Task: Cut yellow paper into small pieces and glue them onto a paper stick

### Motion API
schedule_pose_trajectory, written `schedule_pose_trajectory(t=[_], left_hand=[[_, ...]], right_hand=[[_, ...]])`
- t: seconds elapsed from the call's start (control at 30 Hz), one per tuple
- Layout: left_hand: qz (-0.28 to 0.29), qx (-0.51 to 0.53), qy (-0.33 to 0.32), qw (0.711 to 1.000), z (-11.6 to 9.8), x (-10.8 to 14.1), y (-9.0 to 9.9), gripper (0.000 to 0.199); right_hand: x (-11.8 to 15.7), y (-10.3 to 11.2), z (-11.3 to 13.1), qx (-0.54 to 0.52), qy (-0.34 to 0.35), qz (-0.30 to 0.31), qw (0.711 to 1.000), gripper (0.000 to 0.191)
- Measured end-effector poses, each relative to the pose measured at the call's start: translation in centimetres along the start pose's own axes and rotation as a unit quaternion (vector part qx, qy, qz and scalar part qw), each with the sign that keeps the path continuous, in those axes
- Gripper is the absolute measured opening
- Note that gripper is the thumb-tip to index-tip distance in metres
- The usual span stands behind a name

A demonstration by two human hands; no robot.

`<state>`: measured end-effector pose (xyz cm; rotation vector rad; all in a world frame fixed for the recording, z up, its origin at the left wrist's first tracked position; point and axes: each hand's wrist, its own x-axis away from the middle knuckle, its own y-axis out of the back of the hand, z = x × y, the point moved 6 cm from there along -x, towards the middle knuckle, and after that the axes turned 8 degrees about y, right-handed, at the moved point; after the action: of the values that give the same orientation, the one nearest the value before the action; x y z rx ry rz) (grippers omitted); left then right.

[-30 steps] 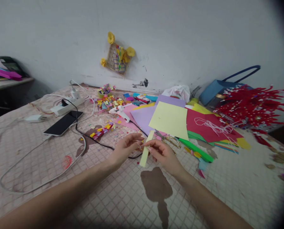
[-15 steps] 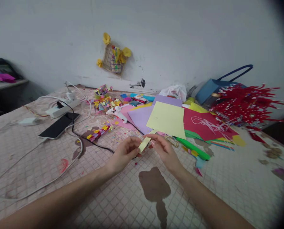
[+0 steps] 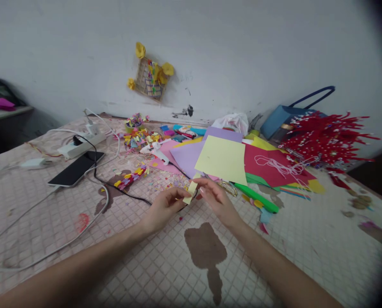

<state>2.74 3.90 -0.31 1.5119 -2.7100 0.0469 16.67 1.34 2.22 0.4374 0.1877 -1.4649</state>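
Note:
A small pale yellow paper strip [image 3: 190,193] is pinched between the thumb and fingers of my left hand [image 3: 166,208]. My right hand [image 3: 219,202] is at the strip's upper right end, its thumb and index finger closed on that end. Just beyond both hands lies a large pale yellow sheet [image 3: 222,158], on top of lilac sheets [image 3: 189,157]. Gold-handled scissors [image 3: 227,188] rest beside my right hand, partly under the paper. A white glue gun [image 3: 155,152] lies behind my left hand.
On the left are a black phone [image 3: 77,169], a power strip [image 3: 82,145] and looping cables. To the right lie a green tool [image 3: 257,197], red paper [image 3: 274,167] with white string, and red beaded stems [image 3: 328,139]. Paper bits [image 3: 131,177] are scattered about.
The strip has tilted more upright between my hands. The whole view has shifted slightly, so the objects appear a little further left.

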Motion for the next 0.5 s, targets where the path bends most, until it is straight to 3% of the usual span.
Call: schedule_pose_trajectory(t=[0.27,0.43,0.5], left_hand=[[0.009,0.027,0.008,1.000,0.3,-0.4,0.3,0.019],[0.011,0.026,-0.002,1.000,0.0,-0.3,0.1,0.018],[0.026,0.034,-0.012,0.999,-0.2,-0.2,-0.2,0.019]], right_hand=[[-0.6,1.9,-1.0,0.015,-0.033,-0.057,0.998,0.020],[0.5,-1.0,-2.6,-0.112,-0.128,0.041,0.985,0.024],[1.0,-1.9,-2.9,-0.170,-0.165,0.038,0.971,0.024]])
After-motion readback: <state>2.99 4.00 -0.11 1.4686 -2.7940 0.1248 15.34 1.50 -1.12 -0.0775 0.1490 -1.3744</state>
